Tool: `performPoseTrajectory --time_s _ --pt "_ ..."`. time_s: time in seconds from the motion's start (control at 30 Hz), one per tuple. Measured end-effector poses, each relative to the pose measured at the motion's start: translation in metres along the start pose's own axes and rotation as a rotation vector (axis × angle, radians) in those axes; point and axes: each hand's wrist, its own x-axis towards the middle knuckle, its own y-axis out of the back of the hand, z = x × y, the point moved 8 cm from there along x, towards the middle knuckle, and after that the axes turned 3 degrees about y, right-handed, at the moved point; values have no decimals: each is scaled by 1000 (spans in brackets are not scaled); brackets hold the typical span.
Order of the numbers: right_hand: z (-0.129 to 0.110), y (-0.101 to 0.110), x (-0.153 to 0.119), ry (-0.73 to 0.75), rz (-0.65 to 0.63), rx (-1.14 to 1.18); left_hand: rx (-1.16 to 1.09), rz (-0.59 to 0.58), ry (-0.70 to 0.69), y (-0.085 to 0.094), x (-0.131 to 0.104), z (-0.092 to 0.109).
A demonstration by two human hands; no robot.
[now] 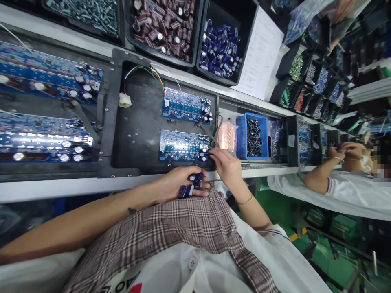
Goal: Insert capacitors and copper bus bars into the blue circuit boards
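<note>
Several blue capacitors point(187, 190) lie in my left hand point(179, 181), its palm turned up and its fingers curled loosely around them. At the lower right corner of the nearer blue circuit board point(180, 145), my right hand point(225, 163) is closed in a pinch. A small dark capacitor seems to be at its fingertips, though the fingers partly cover it. Silver-topped capacitors stand at that board's right end. Behind it, a second circuit board point(186, 106) has capacitors at its right end and coloured wires running to a white connector point(124, 100). Both boards rest in a black tray point(137, 138).
Black bins behind hold brown capacitors point(165, 28), blue capacitors point(220, 49) and small metallic parts point(88, 16). Right of the tray are a pink packet point(227, 136) and a blue box point(240, 140) of black parts. Larger boards point(45, 130) lie left. A co-worker's hands point(346, 150) are at right.
</note>
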Motion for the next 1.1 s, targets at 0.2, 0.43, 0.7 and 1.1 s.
performPoseTrajectory --time_s 0.2,0.43,0.7,1.1 --pt "5 -9 6 41 -56 -76 98 -52 -58 0 -5 5" --pt "2 -7 6 64 -85 -140 132 1 -96 -1 -11 14" --pt "-2 -18 1 275 -158 -129 54 95 -172 5 -9 27" --pt "-14 73 8 -115 519 332 411 56 -407 -81 1 141"
